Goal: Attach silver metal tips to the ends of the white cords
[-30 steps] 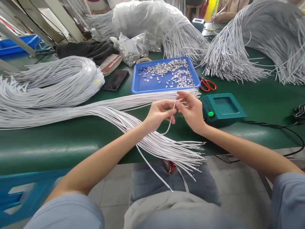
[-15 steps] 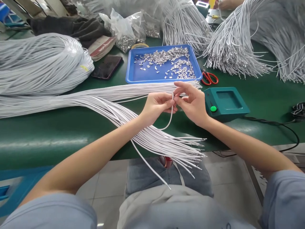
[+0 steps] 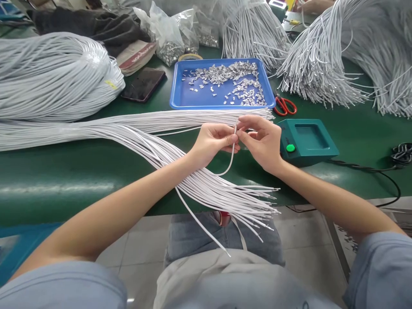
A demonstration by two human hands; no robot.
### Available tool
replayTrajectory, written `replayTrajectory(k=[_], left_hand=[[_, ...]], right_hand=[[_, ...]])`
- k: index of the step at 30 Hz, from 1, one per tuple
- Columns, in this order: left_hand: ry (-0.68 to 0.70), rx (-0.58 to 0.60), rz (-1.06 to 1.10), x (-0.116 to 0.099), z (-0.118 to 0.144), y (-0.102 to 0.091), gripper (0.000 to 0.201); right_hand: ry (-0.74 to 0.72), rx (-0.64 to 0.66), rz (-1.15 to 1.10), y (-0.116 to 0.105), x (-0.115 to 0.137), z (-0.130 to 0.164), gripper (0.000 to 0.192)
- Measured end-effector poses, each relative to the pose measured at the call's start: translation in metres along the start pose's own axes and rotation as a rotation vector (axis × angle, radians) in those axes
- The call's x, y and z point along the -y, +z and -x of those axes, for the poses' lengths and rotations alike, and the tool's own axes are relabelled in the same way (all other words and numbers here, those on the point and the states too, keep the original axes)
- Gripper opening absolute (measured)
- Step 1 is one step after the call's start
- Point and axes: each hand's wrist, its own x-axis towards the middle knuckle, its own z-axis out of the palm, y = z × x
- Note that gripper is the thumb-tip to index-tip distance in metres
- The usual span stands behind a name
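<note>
My left hand [image 3: 214, 139] pinches a single white cable [image 3: 232, 155] near its end, which points upward. My right hand [image 3: 260, 136] meets it there, thumb and fingers closed at the cable's tip; any small part between them is too hidden to make out. From the pinch the cable curves down toward a loose bundle of white cables [image 3: 206, 193] that passes under my left forearm and hangs over the table edge. A second bundle of white cables [image 3: 144, 121] lies straight behind my hands. Beyond it is a blue tray [image 3: 193, 101] with many small metal pieces [image 3: 231, 73].
Red-handled scissors [image 3: 286, 106] and a green device with a button [image 3: 309, 139] are to the right. A phone [image 3: 143, 85], a thick grey cable coil [image 3: 51, 77] and bags of metal pieces [image 3: 170, 51] lie farther back. More cable bundles [image 3: 317, 68] fill the back right.
My right hand's raised index finger has come down onto the cable's tip. My left hand keeps its pinch. The view has shifted slightly.
</note>
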Motion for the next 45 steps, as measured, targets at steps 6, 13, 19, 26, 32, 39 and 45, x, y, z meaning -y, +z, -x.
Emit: replayTrajectory(k=[6, 13, 19, 26, 32, 39, 45], left_hand=[[-0.017, 0.000, 0.013, -0.002, 0.000, 0.001, 0.039], [-0.011, -0.003, 0.017, -0.003, 0.000, 0.003, 0.042], [-0.012, 0.006, -0.003, -0.003, 0.000, 0.004, 0.042], [0.040, 0.033, -0.043, -0.002, -0.001, 0.003, 0.034], [0.011, 0.002, -0.028, -0.003, -0.001, 0.003, 0.034], [-0.044, 0.006, 0.007, -0.006, 0.001, 0.003, 0.037], [-0.055, 0.001, 0.035, -0.007, 0.001, 0.003, 0.036]], right_hand=[[0.023, 0.006, -0.008, 0.000, 0.004, -0.001, 0.005], [0.053, 0.035, -0.090, -0.005, 0.004, -0.003, 0.017], [0.034, 0.020, -0.142, -0.004, -0.002, -0.005, 0.021], [0.042, 0.051, -0.172, -0.004, -0.001, -0.007, 0.022], [-0.010, 0.065, -0.110, -0.003, 0.000, -0.005, 0.020], [-0.034, 0.029, -0.056, -0.001, -0.002, -0.003, 0.021], [-0.015, -0.021, -0.054, -0.003, -0.009, -0.003, 0.021]])
